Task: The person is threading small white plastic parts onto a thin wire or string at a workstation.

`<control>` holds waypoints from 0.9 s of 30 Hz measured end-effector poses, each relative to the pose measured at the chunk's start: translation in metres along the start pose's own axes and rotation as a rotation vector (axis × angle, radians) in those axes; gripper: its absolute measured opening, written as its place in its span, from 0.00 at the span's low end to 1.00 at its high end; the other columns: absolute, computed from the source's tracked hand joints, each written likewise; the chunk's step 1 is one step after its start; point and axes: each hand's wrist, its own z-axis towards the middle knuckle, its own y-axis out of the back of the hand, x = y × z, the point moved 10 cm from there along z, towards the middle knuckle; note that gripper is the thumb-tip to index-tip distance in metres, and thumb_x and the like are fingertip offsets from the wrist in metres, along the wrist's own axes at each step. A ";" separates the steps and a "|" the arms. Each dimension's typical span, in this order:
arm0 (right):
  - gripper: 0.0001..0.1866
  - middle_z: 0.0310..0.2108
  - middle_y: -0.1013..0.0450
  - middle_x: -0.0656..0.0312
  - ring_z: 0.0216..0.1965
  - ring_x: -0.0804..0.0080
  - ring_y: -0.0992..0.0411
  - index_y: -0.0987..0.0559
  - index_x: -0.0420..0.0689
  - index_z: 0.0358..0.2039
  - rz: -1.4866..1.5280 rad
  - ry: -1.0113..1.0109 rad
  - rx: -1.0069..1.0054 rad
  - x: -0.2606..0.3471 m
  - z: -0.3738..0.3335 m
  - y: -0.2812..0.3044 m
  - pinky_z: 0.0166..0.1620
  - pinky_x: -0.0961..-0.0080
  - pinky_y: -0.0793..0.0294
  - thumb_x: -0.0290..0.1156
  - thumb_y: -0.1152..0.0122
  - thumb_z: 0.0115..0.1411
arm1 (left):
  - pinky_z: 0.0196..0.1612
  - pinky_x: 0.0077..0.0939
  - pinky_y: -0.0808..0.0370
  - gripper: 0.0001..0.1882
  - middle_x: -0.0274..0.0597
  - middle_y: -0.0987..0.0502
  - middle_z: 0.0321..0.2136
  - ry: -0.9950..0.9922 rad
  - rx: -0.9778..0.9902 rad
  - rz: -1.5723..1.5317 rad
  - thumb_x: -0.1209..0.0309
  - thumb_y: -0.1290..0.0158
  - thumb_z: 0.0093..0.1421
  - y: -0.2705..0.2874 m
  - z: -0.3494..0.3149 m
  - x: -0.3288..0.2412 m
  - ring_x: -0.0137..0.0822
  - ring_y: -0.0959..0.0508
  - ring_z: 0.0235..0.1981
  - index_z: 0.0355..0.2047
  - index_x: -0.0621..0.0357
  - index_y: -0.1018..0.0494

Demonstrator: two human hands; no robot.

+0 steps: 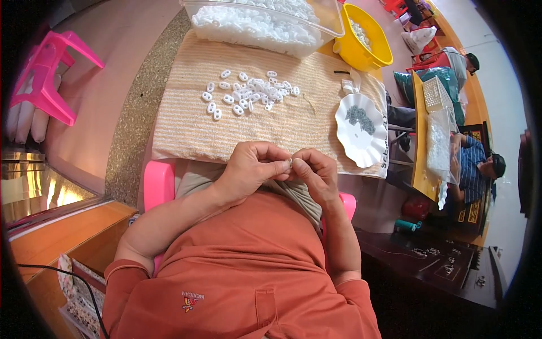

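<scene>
Head view showed a cream-and-orange striped cloth (pixel 186 127) spread before the person. Across its far edge stood a large clear plastic bin (pixel 340 22) heaped with white pieces, and at its far right corner a round yellow plastic tub (pixel 361 60). Near its right edge lay a white scalloped plate (pixel 364 153), long axis running roughly from far edge to near.

At the cloth's near edge, around the middle, the left hand (pixel 253 169) and the right hand (pixel 317 174) met, thumbs and fingertips pinched together. White oval plastic pieces (pixel 259 88) with two holes each lay left of the cloth's middle in a loose heap, long axes pointing many ways; grey bits (pixel 360 118) lay on the plate. Between both hands' fingertips, just at the cloth's near edge, was a small pale piece (pixel 290 160), too hidden to tell its long axis.

The heap lay farther up the cloth, nearer the left hand; the plate lay rightward, nearer the right. Striped fabric showed between heap and plate, and from heap to near edge; the bin's wall bounded the far side.
</scene>
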 end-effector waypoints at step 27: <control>0.10 0.26 0.24 0.62 0.26 0.81 0.28 0.23 0.36 0.32 0.025 0.009 -0.010 0.004 0.005 0.008 0.32 0.84 0.29 0.30 0.46 0.64 | 0.34 0.18 0.22 0.08 0.42 0.21 0.30 -0.020 -0.029 0.008 0.79 0.43 0.56 0.004 0.002 -0.004 0.27 0.21 0.29 0.36 0.67 0.25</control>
